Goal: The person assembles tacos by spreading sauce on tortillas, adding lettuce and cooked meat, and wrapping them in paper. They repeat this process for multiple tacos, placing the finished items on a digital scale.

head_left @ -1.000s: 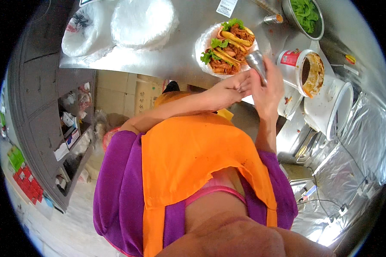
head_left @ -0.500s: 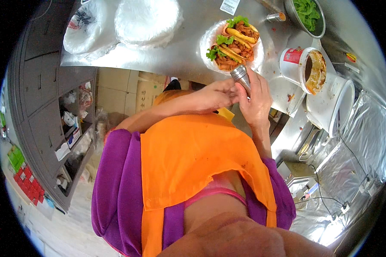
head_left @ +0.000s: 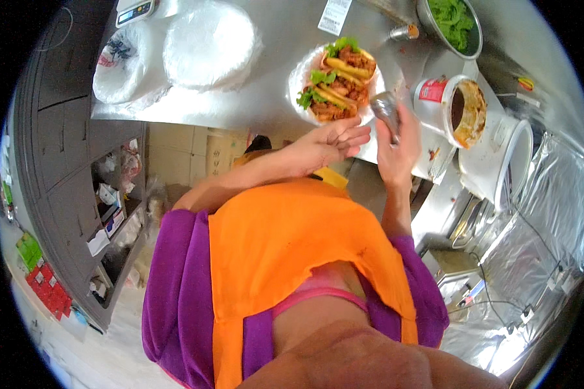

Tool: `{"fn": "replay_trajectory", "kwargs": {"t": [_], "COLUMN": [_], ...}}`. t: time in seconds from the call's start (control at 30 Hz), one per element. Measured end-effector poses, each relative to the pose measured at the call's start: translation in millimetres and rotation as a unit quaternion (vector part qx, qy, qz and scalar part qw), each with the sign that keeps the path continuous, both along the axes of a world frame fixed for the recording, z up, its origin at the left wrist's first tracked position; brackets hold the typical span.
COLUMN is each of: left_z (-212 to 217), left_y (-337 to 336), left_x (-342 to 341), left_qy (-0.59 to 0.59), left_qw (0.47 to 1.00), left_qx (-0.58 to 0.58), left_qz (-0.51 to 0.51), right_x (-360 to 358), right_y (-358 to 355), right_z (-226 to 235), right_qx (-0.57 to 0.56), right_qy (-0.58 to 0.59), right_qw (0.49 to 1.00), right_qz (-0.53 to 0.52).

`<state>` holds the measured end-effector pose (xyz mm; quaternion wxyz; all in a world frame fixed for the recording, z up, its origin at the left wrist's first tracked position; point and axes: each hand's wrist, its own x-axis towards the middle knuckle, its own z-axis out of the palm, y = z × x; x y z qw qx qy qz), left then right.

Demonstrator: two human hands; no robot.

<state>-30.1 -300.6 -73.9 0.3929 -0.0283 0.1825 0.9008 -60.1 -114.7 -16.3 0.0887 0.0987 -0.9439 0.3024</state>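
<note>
My right hand (head_left: 399, 149) grips a metal shaker (head_left: 386, 109), smeared a little by motion, over the table's near edge. My left hand (head_left: 329, 142) hangs just to its left with fingers stretched apart, holding nothing. Right beyond both hands, a round plate (head_left: 296, 72) under clear plastic carries several folded flatbreads (head_left: 340, 91) stuffed with reddish-brown meat and green lettuce. The left fingertips come close to the plate's near edge; whether they touch it I cannot tell.
Plastic-covered plates (head_left: 209, 45) and a plastic-lined round container (head_left: 120, 68) stand at left, near a scale (head_left: 135, 13). Beyond lie a printed slip (head_left: 334, 16), another shaker (head_left: 403, 32) and a lettuce bowl (head_left: 427, 23). A sauce-smeared bucket (head_left: 433, 104) and white tub (head_left: 503, 159) are at right.
My right hand has moved right and slightly away from the left with the shaker. The left hand's fingers, earlier curled near the shaker, are now spread apart from it.
</note>
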Motion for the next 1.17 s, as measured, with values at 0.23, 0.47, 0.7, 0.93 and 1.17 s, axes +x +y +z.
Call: {"fn": "replay_trajectory", "kwargs": {"t": [0.23,0.47,0.7,0.93,1.17], "left_z": [12,24,43,35,41], "left_y": [19,-5,-25,-33,-43], "left_x": [-23,-31,-43,-51,-68], "left_qy": [0.024,0.058,0.051,0.011,0.03], "left_qw": [1.0,0.996,0.992,0.99,0.981], "left_qx": [0.0,-0.063,-0.117,-0.124,-0.169], "left_qz": [-0.005,-0.016,0.004,0.068,0.09], "right_x": [-65,-117,-217,-246,-421], "right_y": [-6,18,46,38,17], "right_z": [11,0,-149,-73,-175], "right_qx": [0.088,-0.482,-0.257,-0.049,-0.116], "right_qy": [0.079,-0.074,-0.099,-0.023,-0.03], "right_qw": [0.989,0.873,0.957,0.991,0.989], "right_qz": [0.088,-0.02,0.091,0.126,-0.086]}}
